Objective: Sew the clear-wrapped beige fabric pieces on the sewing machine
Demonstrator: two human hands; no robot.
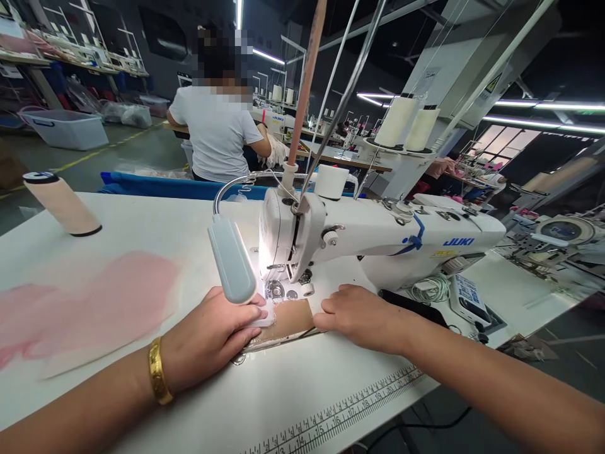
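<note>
My left hand (227,325), with a gold bangle (159,372) at the wrist, is closed on the edge of a white translucent piece (267,315) beside the needle area of a white sewing machine (387,233). My right hand (352,315) is closed, its fingers curled at the right edge of a brown panel (293,318) set in the table in front of the machine. Whatever its fingertips hold, if anything, is hidden. A grey lamp head (231,260) on a bent metal neck hangs just above my left fingers and lights the needle area.
Pink and cream fabric (118,302) lies on the white table (208,416) at left, near a cream thread cone (63,205). A printed ruler (331,419) runs along the front edge. At right are a coiled cable (430,289) and a white box (467,299). A person (215,132) sits ahead.
</note>
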